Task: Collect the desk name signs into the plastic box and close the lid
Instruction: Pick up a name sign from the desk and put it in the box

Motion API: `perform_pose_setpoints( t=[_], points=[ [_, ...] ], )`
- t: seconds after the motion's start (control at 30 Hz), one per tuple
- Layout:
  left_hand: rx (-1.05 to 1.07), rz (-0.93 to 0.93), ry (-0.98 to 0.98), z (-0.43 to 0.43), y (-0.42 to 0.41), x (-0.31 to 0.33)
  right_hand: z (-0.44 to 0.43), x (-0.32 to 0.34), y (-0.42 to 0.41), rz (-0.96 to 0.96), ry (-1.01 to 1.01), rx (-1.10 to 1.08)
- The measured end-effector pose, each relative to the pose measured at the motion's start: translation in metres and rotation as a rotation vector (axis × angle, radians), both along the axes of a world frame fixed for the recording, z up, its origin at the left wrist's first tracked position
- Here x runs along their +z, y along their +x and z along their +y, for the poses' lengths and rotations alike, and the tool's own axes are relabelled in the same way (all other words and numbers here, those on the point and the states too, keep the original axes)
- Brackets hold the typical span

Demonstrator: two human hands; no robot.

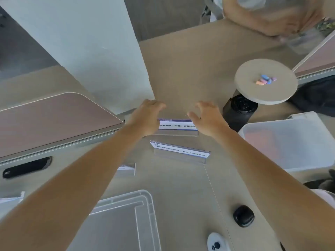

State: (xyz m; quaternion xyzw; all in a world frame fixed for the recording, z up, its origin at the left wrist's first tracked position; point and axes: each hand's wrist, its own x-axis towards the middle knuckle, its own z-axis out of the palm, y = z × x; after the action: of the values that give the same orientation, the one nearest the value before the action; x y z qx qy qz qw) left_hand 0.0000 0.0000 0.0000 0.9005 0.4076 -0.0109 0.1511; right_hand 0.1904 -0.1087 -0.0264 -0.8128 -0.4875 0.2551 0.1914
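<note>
An office: beige desks (181, 69) split by partition screens (54, 120), a cable slot (27, 167), company name signs (179, 153).

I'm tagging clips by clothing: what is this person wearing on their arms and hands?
Nothing visible: the left forearm and right forearm are bare to the frame edge, without sleeves, watch or bracelet. The left hand and right hand are ungloved, no rings showing.

Desk (181, 69): smooth matt beige laminate. Far name sign (178, 126), near name sign (179, 153): clear glossy acrylic, printed paper inserts. Plastic box (290, 142), 3 o'clock: frosted translucent plastic. Lid (126, 214), 6 o'clock: same. Small case (243, 216), 5 o'clock: glossy black.
</note>
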Motion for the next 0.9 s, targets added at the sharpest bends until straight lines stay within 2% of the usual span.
perform_pose_setpoints(
  t=[0.13,0.23,0.33,0.53,0.7,0.9],
  points=[
    [-0.037,0.284,0.012,0.012,0.013,-0.018,0.004,-0.015,-0.001,-0.045,-0.135,0.101],
    [0.032,0.386,-0.035,0.017,0.016,-0.036,0.005,-0.035,-0.003,0.011,-0.193,0.138],
    [0.032,0.453,-0.016,0.014,0.02,-0.048,0.004,-0.047,-0.004,-0.011,-0.132,0.12],
    [0.042,0.435,-0.007,0.016,0.019,-0.054,0.002,-0.055,0.0,-0.023,-0.044,0.091],
    [0.035,0.346,0.089,0.007,0.009,-0.039,-0.002,-0.04,-0.001,0.015,0.042,0.075],
    [0.086,0.192,0.15,-0.014,-0.018,0.008,-0.022,0.014,-0.01,0.232,0.245,-0.077]
  ],
)
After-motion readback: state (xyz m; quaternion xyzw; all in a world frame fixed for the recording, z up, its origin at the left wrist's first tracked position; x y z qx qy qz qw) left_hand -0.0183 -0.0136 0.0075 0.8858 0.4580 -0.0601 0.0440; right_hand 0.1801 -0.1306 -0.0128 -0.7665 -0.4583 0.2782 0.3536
